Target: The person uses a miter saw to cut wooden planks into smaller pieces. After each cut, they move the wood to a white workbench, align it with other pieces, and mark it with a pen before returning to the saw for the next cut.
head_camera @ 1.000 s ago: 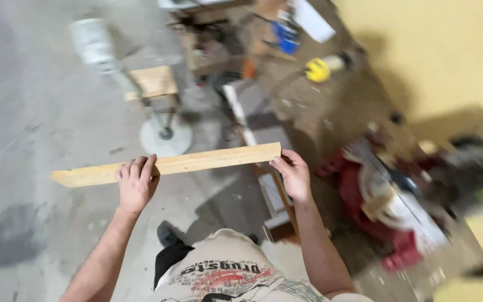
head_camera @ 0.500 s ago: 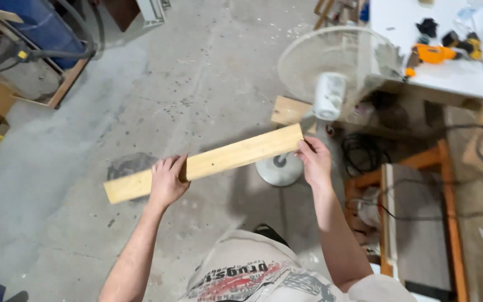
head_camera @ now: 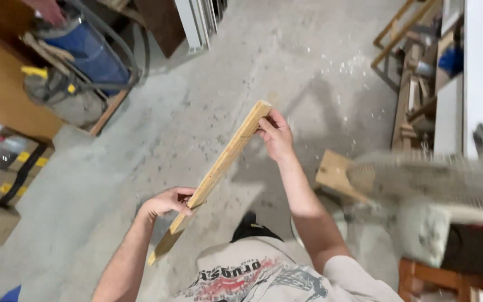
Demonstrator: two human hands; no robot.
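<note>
A: What has changed with the wooden board [head_camera: 223, 168]?

B: Half a second ago it lay almost level across the person's front, its broad face up. Now it is tipped steeply and turned so its thin edge faces the camera, the far end high and away from the body, the near end low by the waist. It is held in the air over the concrete floor [head_camera: 286, 72], touching nothing else.

A: And the hands?

B: The left hand [head_camera: 166, 202] grips the lower part, fingers curled shut around the board. The right hand [head_camera: 275, 134] has its fingers clamped on the upper end. Both hold the board as before, only turned with it. The view has swung too, so different surroundings show.

A: What does the turn suggest?

B: Judging by the edge lined up with the eye, the person seems to be sighting along it, perhaps checking straightness.

A: What is around?

B: A blue drum-shaped machine [head_camera: 93, 53] with hoses stands at upper left, and another person's hand [head_camera: 46, 8] rests above it. A blurred fan [head_camera: 437, 179] sits at the right, close by the right arm, with a wooden offcut [head_camera: 336, 173] beside it and wooden frames [head_camera: 415, 84] farther back. The fan is the nearest thing that could be struck if the board swings right.
</note>
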